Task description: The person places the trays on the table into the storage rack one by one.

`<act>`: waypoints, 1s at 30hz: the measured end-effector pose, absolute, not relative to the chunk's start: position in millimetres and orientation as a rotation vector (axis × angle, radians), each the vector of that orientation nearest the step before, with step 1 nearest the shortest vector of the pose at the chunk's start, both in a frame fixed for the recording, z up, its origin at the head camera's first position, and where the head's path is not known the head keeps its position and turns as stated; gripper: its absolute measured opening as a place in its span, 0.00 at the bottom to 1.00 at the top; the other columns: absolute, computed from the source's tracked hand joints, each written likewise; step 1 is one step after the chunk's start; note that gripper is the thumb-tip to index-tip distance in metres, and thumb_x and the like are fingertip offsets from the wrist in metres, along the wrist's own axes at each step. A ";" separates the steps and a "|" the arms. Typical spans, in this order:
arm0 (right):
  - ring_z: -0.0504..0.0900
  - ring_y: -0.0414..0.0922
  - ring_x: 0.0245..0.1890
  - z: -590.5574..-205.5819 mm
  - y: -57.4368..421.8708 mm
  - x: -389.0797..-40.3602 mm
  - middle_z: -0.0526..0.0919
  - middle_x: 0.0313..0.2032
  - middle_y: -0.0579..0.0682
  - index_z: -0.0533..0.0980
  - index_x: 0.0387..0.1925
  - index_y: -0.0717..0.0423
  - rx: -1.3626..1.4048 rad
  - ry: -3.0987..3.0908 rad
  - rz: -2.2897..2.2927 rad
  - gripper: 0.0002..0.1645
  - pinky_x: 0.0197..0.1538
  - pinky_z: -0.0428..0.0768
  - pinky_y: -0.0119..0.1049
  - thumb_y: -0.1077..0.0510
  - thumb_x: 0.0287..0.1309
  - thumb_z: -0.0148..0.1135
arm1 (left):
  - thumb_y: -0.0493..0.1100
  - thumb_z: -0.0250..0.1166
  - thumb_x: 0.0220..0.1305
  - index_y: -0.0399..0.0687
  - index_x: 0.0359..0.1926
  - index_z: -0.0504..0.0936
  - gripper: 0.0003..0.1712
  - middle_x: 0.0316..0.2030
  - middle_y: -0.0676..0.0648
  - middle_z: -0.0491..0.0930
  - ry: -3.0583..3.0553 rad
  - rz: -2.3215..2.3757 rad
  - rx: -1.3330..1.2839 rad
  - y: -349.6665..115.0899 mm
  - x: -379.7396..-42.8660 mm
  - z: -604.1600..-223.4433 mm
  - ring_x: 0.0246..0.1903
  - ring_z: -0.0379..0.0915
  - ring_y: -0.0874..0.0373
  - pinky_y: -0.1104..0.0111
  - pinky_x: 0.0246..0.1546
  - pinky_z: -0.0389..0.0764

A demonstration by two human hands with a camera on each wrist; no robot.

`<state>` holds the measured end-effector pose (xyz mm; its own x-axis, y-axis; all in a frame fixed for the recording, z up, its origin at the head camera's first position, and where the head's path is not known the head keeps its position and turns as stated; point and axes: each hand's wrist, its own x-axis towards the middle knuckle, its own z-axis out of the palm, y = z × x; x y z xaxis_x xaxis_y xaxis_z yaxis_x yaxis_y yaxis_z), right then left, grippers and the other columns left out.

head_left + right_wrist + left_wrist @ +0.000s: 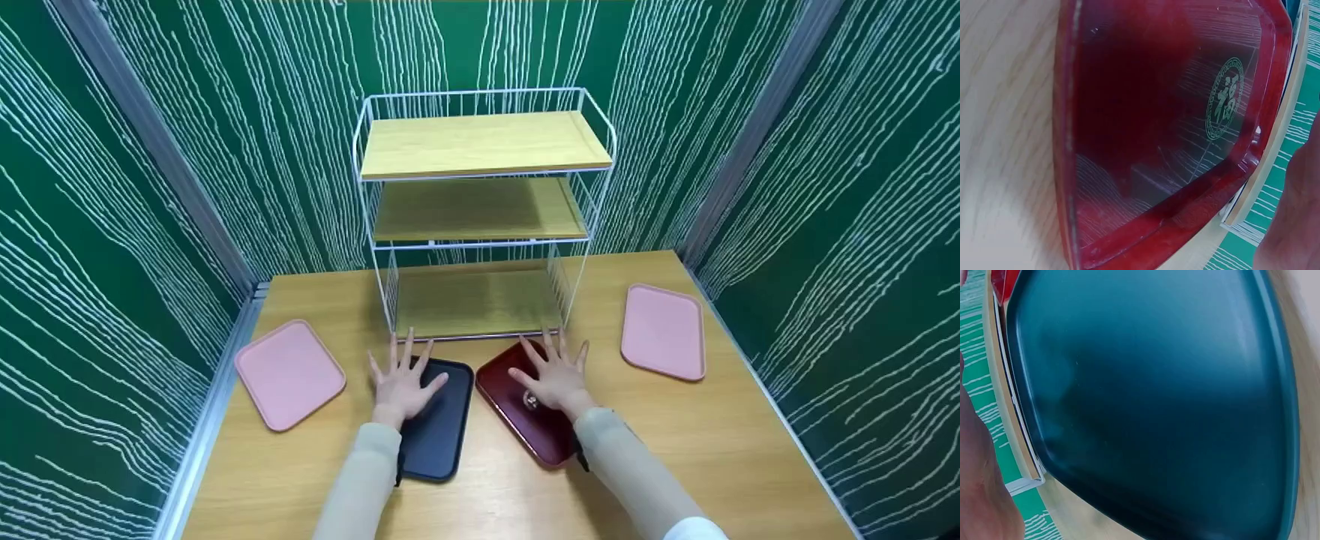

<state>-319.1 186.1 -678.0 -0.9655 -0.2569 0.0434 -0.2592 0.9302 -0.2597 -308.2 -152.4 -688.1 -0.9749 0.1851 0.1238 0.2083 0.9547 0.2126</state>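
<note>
My left hand, fingers spread straight, is over the upper left part of a dark navy tray. The left wrist view shows that tray from close by, its surface bare. With fingers also spread, my right hand is over a dark red tray. A round emblem with a character marks the red tray in the right wrist view. Neither hand grips anything; whether the palms touch the trays cannot be told. Both trays lie on the wooden table, side by side and tilted apart.
A white wire rack with three wooden shelves stands at the back, just beyond the fingertips. One pink tray lies at the left, another pink tray at the right. Green walls with white wavy lines enclose the table.
</note>
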 end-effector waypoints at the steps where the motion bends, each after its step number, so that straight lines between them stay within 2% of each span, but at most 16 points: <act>1: 0.34 0.67 0.83 -680.1 186.1 -319.7 0.44 0.85 0.61 0.55 0.86 0.35 0.420 -3.073 0.417 0.52 0.71 0.23 0.80 0.17 0.71 0.40 | 0.79 0.50 0.73 0.70 0.86 0.55 0.48 0.87 0.47 0.35 -3.002 -0.347 -0.302 -153.3 -308.0 -687.9 0.84 0.28 0.36 0.23 0.73 0.34; 6: 0.37 0.70 0.83 -679.0 188.6 -319.9 0.46 0.85 0.63 0.56 0.85 0.37 0.474 -3.058 0.431 0.51 0.75 0.32 0.79 0.18 0.72 0.41 | 0.76 0.54 0.73 0.68 0.86 0.54 0.48 0.87 0.45 0.35 -2.994 -0.391 -0.335 -154.0 -301.6 -669.0 0.84 0.29 0.35 0.23 0.73 0.31; 9: 0.39 0.69 0.83 -671.2 192.6 -319.1 0.45 0.85 0.63 0.55 0.86 0.36 0.489 -3.089 0.467 0.49 0.78 0.42 0.75 0.20 0.74 0.42 | 0.81 0.49 0.72 0.71 0.86 0.50 0.50 0.87 0.47 0.31 -2.988 -0.361 -0.367 -155.0 -301.8 -662.8 0.84 0.29 0.37 0.23 0.73 0.29; 12: 0.43 0.68 0.83 -666.8 198.0 -320.6 0.46 0.84 0.65 0.56 0.85 0.37 0.508 -3.099 0.508 0.48 0.79 0.49 0.72 0.22 0.75 0.42 | 0.84 0.42 0.71 0.70 0.86 0.52 0.51 0.87 0.48 0.30 -2.966 -0.368 -0.402 -156.0 -301.3 -658.1 0.84 0.29 0.38 0.24 0.73 0.29; 17: 0.52 0.68 0.81 -662.8 208.3 -325.1 0.51 0.83 0.66 0.62 0.83 0.44 0.558 -3.048 0.600 0.43 0.78 0.55 0.70 0.28 0.79 0.46 | 0.78 0.50 0.74 0.61 0.84 0.61 0.48 0.87 0.44 0.42 -2.864 -0.521 -0.447 -156.6 -299.2 -649.0 0.84 0.37 0.42 0.28 0.76 0.36; 21: 0.59 0.71 0.77 -658.6 217.5 -326.1 0.54 0.81 0.67 0.65 0.82 0.47 0.584 -2.996 0.686 0.40 0.77 0.60 0.69 0.32 0.80 0.49 | 0.70 0.58 0.76 0.58 0.84 0.62 0.44 0.85 0.43 0.48 -2.799 -0.636 -0.461 -156.7 -295.6 -639.3 0.84 0.42 0.44 0.31 0.78 0.42; 28: 0.67 0.70 0.74 -652.5 237.7 -323.8 0.62 0.79 0.67 0.68 0.80 0.47 0.580 -2.945 0.785 0.38 0.73 0.69 0.67 0.34 0.81 0.51 | 0.68 0.59 0.77 0.53 0.83 0.65 0.43 0.83 0.40 0.57 -2.682 -0.779 -0.481 -161.5 -290.8 -619.7 0.80 0.55 0.39 0.35 0.77 0.56; 30: 0.69 0.69 0.73 -651.5 245.6 -322.8 0.64 0.78 0.66 0.68 0.80 0.47 0.559 -2.937 0.822 0.37 0.72 0.70 0.66 0.35 0.81 0.52 | 0.66 0.60 0.77 0.54 0.82 0.66 0.42 0.82 0.40 0.60 -2.649 -0.845 -0.460 -164.0 -289.8 -611.8 0.77 0.62 0.38 0.37 0.73 0.67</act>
<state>-322.8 245.6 -651.5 -0.9343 -0.3302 0.1345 -0.3520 0.7946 -0.4946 -289.8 -164.0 -611.8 -0.8962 0.2036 0.3941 0.3942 0.7731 0.4969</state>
